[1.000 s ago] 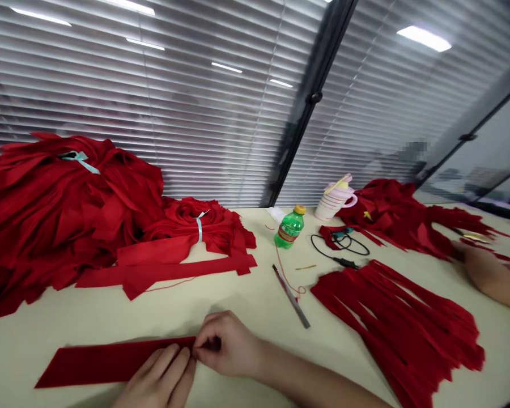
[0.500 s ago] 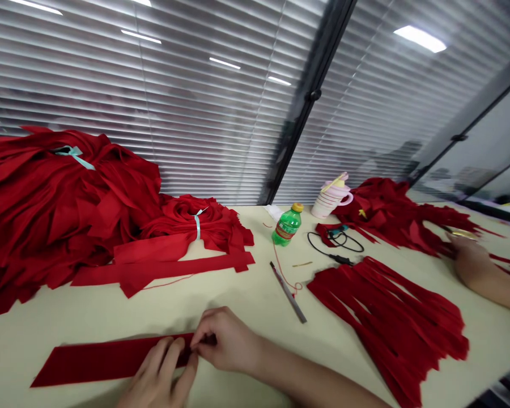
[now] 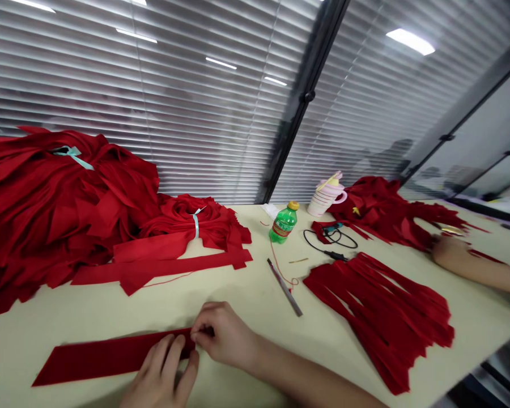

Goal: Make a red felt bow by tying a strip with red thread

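A long red fabric strip (image 3: 102, 357) lies flat on the cream table (image 3: 246, 294) near its front edge. My right hand (image 3: 223, 340) is closed, pinching the strip's right end. My left hand (image 3: 161, 377) rests on the strip just left of that end, fingers stretched flat and pressing the cloth down. The two hands touch at the fingertips.
A big heap of red cloth (image 3: 55, 204) and a tied bundle (image 3: 191, 224) fill the left. A metal ruler (image 3: 285, 280), green bottle (image 3: 283, 224), black cable (image 3: 329, 241) and pink cup (image 3: 325, 195) stand mid-table. Cut red strips (image 3: 382, 311) lie right, by another person's hand (image 3: 450, 252).
My left hand's fingers have slid a little left along the strip. The other person's hand has drawn back toward the far right. The view has shifted slightly.
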Demonstrator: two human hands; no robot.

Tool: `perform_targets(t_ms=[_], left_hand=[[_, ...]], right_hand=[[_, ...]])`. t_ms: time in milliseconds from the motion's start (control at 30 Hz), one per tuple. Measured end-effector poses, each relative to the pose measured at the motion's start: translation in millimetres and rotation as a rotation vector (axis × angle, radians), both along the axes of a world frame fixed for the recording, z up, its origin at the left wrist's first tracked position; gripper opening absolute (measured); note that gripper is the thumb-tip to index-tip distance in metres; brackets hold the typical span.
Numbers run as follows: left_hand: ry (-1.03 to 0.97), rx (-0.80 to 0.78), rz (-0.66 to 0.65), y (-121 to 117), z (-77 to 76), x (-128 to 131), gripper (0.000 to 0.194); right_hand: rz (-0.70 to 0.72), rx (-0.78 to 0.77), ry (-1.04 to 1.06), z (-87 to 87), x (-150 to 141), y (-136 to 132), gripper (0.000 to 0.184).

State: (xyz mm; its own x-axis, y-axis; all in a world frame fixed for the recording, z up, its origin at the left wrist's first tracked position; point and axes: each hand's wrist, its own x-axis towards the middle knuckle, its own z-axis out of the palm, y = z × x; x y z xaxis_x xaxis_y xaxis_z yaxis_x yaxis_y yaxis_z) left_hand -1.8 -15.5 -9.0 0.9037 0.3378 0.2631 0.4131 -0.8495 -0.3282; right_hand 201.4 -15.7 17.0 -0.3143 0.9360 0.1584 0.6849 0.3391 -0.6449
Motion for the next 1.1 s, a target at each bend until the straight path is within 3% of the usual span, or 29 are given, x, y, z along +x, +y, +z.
perform_targets(t_ms=[333, 567, 700, 867, 1100], left_hand=[[-0.014, 0.010, -0.007, 0.6, -6.4, 0.8, 0.056], [-0.085, 0.002, 0.027, -8.4, 1.0, 5.4, 0.050], [-0.110, -0.011, 0.012, -6.3, 1.7, 3.7, 0.046], [-0.135, -0.059, 0.015, -0.3, 4.3, 4.3, 0.037], [-0.056, -0.143, 0.028, -0.5, 9.7, 5.0, 0.042]], right_hand=[[-0.042, 0.084, 0.010, -7.5, 1.9, 8.6, 0.019], [-0.100, 0.135, 0.087, -11.3, 3.8, 8.3, 0.021], [-0.052, 0.126, 0.158, -13.0, 5.4, 5.6, 0.021], [-0.013, 0.119, 0.213, -9.9, 5.8, 0.3, 0.006], [0.035, 0.155, 0.170, -3.3, 1.2, -13.5, 0.013]])
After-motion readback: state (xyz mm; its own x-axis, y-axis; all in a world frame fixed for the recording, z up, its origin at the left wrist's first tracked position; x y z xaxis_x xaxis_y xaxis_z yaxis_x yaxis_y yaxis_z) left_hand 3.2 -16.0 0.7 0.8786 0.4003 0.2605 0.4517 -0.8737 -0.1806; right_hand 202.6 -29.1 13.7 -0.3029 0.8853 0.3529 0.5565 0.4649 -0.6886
